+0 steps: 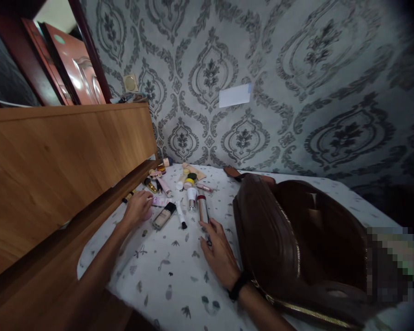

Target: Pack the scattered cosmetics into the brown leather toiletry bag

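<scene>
My left hand (138, 208) is over the left side of the spread of cosmetics, its fingers curled. Its fingertips are at the end of a pink patterned tube (161, 202), and a rounded pink thing (147, 214) shows partly under the palm. My right hand (221, 255), with a black wristband, has thumb and forefinger apart. Its forefinger touches the near end of a silver cylinder (203, 208) with a red band; a small dark, shiny bit by the thumb is unclear. Between the hands lie a foundation bottle (164, 216), a white brush (181, 214) and a white-capped bottle (192, 198).
A brown bag (272, 230) stands unzipped at the right. Jars (189, 183), a pink tube (164, 187) and other cosmetics lie toward the patterned wall (210, 73). A wooden board (72, 161) borders the left side of the printed sheet (172, 280).
</scene>
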`<state>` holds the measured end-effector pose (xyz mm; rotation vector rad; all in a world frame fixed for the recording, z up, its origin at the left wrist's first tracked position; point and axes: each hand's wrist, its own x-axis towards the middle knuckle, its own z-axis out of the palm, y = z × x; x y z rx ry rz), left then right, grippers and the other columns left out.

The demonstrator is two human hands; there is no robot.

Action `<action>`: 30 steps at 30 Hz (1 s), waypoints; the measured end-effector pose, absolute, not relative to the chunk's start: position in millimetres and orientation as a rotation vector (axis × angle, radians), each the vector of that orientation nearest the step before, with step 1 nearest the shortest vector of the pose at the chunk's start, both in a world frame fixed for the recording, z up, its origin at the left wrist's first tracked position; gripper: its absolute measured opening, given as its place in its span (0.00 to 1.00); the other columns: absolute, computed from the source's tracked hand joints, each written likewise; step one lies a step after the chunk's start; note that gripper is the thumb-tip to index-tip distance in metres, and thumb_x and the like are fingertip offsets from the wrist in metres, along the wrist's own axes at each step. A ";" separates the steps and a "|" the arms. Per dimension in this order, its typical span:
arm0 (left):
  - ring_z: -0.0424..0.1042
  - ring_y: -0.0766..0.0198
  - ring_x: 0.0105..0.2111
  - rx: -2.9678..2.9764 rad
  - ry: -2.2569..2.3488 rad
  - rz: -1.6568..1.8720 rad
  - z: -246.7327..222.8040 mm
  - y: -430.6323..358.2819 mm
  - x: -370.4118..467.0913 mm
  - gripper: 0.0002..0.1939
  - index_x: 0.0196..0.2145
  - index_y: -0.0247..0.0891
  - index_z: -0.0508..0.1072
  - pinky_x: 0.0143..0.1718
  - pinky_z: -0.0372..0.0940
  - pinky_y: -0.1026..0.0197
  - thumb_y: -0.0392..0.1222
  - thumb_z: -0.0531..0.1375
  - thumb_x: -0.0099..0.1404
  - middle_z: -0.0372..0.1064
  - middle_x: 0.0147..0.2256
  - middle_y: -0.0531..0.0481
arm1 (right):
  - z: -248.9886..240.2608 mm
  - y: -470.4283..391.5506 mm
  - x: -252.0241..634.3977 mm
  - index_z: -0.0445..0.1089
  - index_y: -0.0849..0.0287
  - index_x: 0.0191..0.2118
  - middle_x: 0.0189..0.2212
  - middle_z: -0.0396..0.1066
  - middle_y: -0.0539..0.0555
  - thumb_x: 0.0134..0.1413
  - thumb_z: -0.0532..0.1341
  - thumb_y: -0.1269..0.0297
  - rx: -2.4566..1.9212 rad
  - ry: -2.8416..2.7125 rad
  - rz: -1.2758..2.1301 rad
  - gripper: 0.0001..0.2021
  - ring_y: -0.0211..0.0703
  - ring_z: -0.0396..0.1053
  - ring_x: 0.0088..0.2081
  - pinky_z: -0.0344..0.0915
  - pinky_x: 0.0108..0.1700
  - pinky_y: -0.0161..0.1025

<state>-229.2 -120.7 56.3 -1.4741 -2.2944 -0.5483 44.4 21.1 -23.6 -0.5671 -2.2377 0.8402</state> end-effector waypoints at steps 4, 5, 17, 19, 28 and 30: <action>0.68 0.53 0.48 -1.481 -2.416 -0.379 60.3 -84.4 -222.0 0.14 0.48 0.39 0.73 0.49 0.62 0.54 0.38 0.51 0.69 0.72 0.46 0.42 | -25.0 21.7 43.7 0.67 0.60 0.57 0.62 0.57 0.63 0.61 0.51 0.66 -0.563 -2.235 0.825 0.21 0.52 0.59 0.64 0.61 0.64 0.49; 0.68 0.53 0.48 -1.480 -2.447 -0.346 60.3 -74.8 -219.8 0.14 0.49 0.39 0.73 0.49 0.62 0.54 0.38 0.52 0.69 0.72 0.46 0.42 | -25.2 21.9 43.7 0.67 0.60 0.57 0.62 0.57 0.63 0.61 0.51 0.67 -0.557 -2.238 0.822 0.21 0.51 0.59 0.64 0.61 0.64 0.49; 0.75 0.52 0.45 -1.326 -2.677 -0.292 43.1 -19.4 -224.7 0.16 0.50 0.42 0.74 0.45 0.64 0.55 0.41 0.55 0.68 0.78 0.43 0.41 | -26.5 21.0 44.3 0.68 0.60 0.57 0.62 0.58 0.64 0.59 0.51 0.70 -0.558 -2.232 0.795 0.21 0.54 0.60 0.64 0.62 0.63 0.50; 0.75 0.52 0.45 -1.362 -2.658 -0.355 43.6 -24.0 -224.6 0.16 0.51 0.42 0.74 0.43 0.64 0.56 0.42 0.54 0.68 0.78 0.44 0.42 | -27.6 21.4 44.0 0.68 0.61 0.57 0.62 0.57 0.65 0.60 0.50 0.70 -0.558 -2.235 0.798 0.22 0.54 0.60 0.64 0.62 0.63 0.51; 0.74 0.58 0.38 -1.640 -2.502 -0.717 33.4 -28.3 -220.1 0.17 0.50 0.44 0.76 0.40 0.63 0.61 0.48 0.56 0.67 0.78 0.38 0.49 | -26.1 20.8 43.5 0.67 0.57 0.57 0.61 0.59 0.61 0.60 0.52 0.68 -0.577 -2.198 0.811 0.20 0.52 0.60 0.63 0.61 0.63 0.51; 0.74 0.58 0.38 -1.647 -2.479 -0.816 30.3 -29.9 -221.5 0.16 0.48 0.43 0.77 0.41 0.64 0.60 0.47 0.56 0.66 0.78 0.38 0.49 | -23.3 20.4 43.7 0.65 0.57 0.57 0.60 0.60 0.61 0.60 0.52 0.68 -0.585 -2.186 0.831 0.20 0.51 0.60 0.63 0.61 0.64 0.51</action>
